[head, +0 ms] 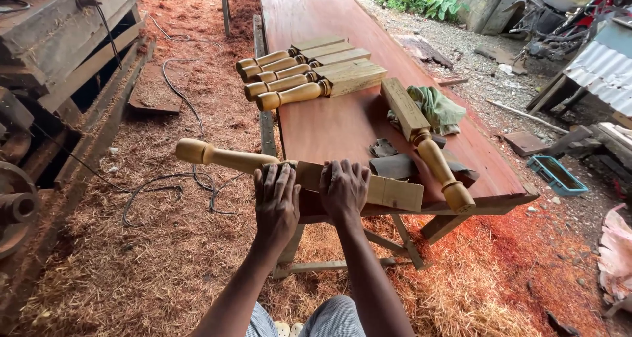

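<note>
You press both hands flat on a turned wooden leg (289, 169) that lies across the near edge of the red counter (329, 21). Your left hand (276, 202) rests on it with the fingers spread and pointing away from you. Your right hand (343, 191) sits just beside it, fingers curled over the square part. It looks like you push down so the leg does not roll. Its round end sticks out to the left, over the floor of wood shavings (164, 258). Both your arms reach straight out. Another leg (426, 142) lies at the right, beside a green cloth (438, 106). Five more legs (309, 70) lie in a neat row farther away.
</note>
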